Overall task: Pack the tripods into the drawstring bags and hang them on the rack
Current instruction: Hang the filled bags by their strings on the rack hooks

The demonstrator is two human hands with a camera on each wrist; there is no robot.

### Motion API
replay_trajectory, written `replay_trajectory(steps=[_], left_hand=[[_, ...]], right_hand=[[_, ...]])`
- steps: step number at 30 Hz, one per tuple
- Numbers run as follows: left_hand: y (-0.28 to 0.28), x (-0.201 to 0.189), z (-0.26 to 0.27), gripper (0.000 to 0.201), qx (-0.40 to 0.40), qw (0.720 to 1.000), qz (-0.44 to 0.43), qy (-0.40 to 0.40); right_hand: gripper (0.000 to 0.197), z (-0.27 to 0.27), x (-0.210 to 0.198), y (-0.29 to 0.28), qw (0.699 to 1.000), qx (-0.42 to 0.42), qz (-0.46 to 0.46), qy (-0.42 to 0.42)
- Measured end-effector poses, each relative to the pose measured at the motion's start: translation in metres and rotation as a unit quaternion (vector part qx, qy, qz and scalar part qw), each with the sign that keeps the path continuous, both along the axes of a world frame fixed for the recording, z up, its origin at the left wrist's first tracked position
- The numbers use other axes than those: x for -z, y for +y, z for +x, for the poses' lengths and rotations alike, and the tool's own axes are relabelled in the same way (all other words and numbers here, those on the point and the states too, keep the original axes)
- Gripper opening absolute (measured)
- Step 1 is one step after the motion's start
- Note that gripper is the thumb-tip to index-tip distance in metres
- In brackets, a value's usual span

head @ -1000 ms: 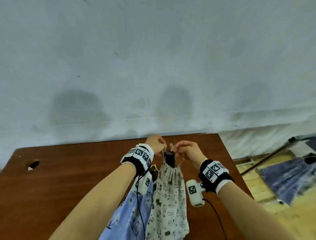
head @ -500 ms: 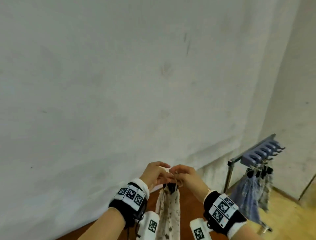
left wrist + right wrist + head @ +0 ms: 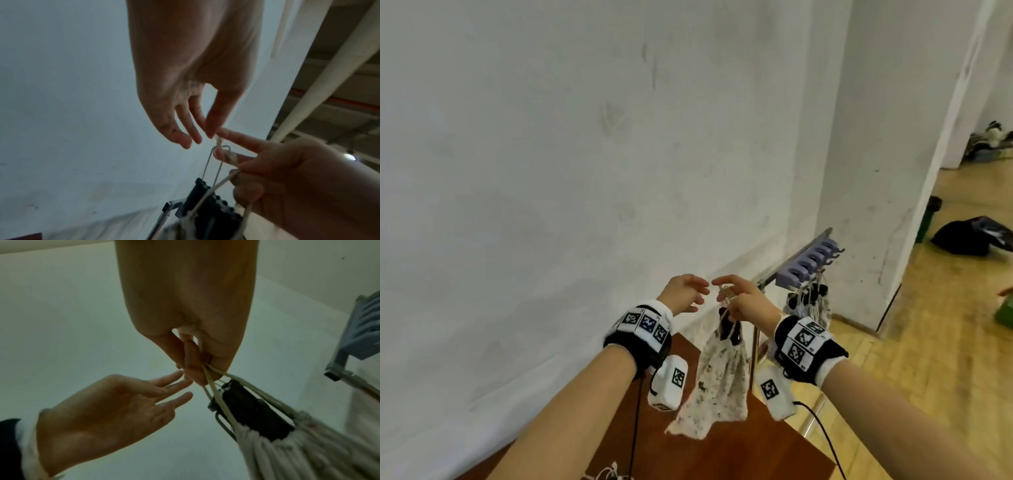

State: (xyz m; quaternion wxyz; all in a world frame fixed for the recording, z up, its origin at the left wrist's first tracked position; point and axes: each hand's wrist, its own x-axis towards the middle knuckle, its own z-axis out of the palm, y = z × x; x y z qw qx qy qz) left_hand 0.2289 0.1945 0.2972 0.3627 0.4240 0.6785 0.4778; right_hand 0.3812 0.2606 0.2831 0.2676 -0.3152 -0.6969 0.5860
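Now my left hand (image 3: 683, 294) is letting go, fingers loose; my right hand (image 3: 743, 301) is pinching the cords, dangling the printed bag (image 3: 717, 373) above the table (image 3: 739, 448), near the rack (image 3: 808, 263).

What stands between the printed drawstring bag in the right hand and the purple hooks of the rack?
Nothing visible does. The right hand holds the cream printed drawstring bag by its cords, in the air above the brown wooden table. The metal rack's purple hooks lie beyond to the right, across open air; other bags already hang under them.
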Motion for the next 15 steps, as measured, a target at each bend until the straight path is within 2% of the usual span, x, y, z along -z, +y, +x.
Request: replay_trajectory(steps=[3,5,7,10,13,15], left_hand=[[0.028,0.011,0.032,0.053,0.129,0.99,-0.014,0.055],[0.052,0.026,0.06,0.047,0.189,0.98,-0.024,0.059],[0.074,0.04,0.086,0.038,0.184,0.983,-0.01,-0.001],[0.116,0.056,0.13,0.035,0.151,0.983,0.003,-0.101],[0.161,0.064,0.165,0.04,0.203,0.965,-0.045,-0.158],[0.193,0.068,0.193,0.027,0.258,0.947,-0.077,-0.172]], right_hand=[[0.058,0.03,0.008,0.019,0.999,-0.019,-0.039,0.018],[0.06,0.052,0.012,0.038,0.997,-0.031,-0.061,0.04],[0.059,0.075,0.012,0.059,0.995,-0.05,-0.075,0.043],[0.054,0.122,0.012,0.104,0.997,-0.07,-0.023,-0.008],[0.05,0.168,0.021,0.154,0.997,-0.072,-0.012,-0.031],[0.051,0.199,0.028,0.186,0.995,-0.084,-0.025,-0.045]])
